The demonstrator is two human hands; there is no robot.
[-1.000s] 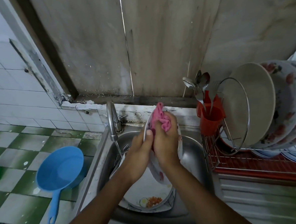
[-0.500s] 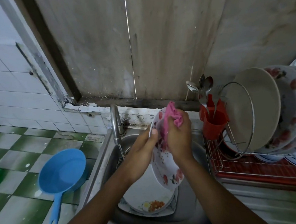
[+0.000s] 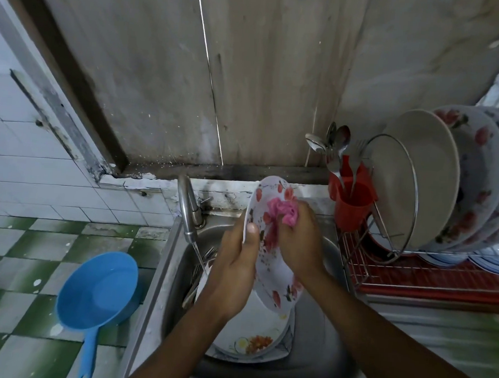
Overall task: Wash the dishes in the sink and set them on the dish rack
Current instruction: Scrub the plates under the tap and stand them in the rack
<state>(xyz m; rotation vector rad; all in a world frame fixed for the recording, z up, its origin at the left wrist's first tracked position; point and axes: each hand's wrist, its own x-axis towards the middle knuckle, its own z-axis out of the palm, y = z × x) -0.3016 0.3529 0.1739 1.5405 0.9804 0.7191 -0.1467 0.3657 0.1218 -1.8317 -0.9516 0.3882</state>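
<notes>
Grey, stained wall [image 3: 277, 88] stood behind the steel sink [image 3: 328, 354] where I worked. Over the basin I held the flowered plate [image 3: 268, 266] nearly on its edge, with its upper rim toward twelve o'clock. My left hand [image 3: 234, 272] gripped the rim at nine o'clock, and the thumb lay on the front face. My right hand [image 3: 300, 241] was closed around the pink cloth [image 3: 282, 211] and pressed it on the upper part of the plate's face, at about two o'clock.

Directly below the plate, at six o'clock, the stacked plates [image 3: 251, 335] lay in the sink, the top one with some orange food remains. Some cutlery [image 3: 203, 262] lay beside them at nine o'clock, under the faucet [image 3: 188, 208], from which a thin stream of water ran.

At three o'clock from the plate stood the dish rack [image 3: 412, 274], with the clean plates [image 3: 424, 176] on edge in it. At its left end, at two o'clock, was the red cup [image 3: 352, 206] with spoons [image 3: 335, 147]. At eight o'clock, outside the sink, the blue scoop [image 3: 99, 290] lay on the green and white tiles [image 3: 19, 262].
</notes>
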